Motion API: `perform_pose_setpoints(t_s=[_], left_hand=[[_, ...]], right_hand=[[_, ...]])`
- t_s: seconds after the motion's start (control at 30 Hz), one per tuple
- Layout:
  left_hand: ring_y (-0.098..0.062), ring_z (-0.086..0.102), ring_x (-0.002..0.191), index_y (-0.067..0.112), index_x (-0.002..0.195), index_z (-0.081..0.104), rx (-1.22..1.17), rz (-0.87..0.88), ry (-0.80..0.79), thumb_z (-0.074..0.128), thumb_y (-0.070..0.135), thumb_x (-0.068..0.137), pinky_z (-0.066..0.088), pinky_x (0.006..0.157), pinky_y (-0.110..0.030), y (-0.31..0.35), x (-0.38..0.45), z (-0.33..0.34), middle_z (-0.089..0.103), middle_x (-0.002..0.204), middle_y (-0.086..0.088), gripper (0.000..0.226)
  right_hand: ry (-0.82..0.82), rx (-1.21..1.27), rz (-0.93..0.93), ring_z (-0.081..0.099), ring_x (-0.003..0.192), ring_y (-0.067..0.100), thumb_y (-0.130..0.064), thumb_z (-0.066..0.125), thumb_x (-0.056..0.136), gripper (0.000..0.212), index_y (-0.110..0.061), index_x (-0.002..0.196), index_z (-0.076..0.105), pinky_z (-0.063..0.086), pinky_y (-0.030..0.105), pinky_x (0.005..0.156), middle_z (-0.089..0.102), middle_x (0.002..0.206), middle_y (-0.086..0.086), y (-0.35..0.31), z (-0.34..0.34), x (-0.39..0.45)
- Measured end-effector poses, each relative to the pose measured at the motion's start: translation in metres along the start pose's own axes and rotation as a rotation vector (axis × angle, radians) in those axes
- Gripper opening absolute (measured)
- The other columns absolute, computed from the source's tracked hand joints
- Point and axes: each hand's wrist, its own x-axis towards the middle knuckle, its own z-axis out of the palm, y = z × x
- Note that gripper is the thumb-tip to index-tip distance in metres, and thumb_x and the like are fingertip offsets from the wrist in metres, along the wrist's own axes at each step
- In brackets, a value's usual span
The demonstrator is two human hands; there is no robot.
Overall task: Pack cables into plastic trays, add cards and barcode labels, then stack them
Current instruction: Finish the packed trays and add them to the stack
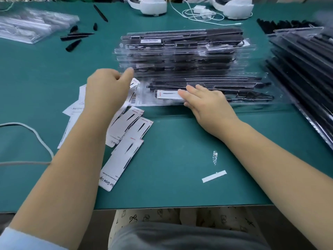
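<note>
We look down at a dark green worktop (171, 159) whose near edge runs across the lower part of the frame. At the top of the frame lie white rounded devices (153, 6) and a white charger with its thin cable (200, 12). In the upper left there is a pile of empty clear plastic trays (34, 26), with loose black cable pieces (73, 38) just beside it. On the right edge stands a slanted stack of trays with black cables (302, 56).

In the middle, a tall stack of clear plastic trays filled with black cables (180, 51) carries a white barcode label (151, 41) on top. Just in front of it lies one packed clear tray (243, 92). Our right hand (207, 100) rests on this tray with straight fingers, a released grip, touching a white card (167, 94) inside it. Our left hand (106, 87) is at the stack's left edge with curled fingers; we cannot tell if the grip holds something. Under the left arm, white printed cards (129, 127) are spread out. In the lower centre lie a white paper strip (214, 176) and a small clear sticker (214, 157).
</note>
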Motion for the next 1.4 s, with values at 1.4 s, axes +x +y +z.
perform_pose_setpoints(t_s=[1.4], left_hand=[[-0.004,0.028,0.030,0.017,0.058,0.045,-0.669,-0.516,-0.780,0.054,0.032,0.086,0.017,0.029,-0.009,0.014,-0.011,-0.001,0.037,0.041,0.007,0.033]], right_hand=[[0.644,-0.059,-0.287,0.070,0.089,0.032,-0.012,0.061,0.090,0.018,-0.006,0.100,0.074,0.058,0.037,0.063,0.072,0.099,0.009,-0.004,-0.013,-0.011]])
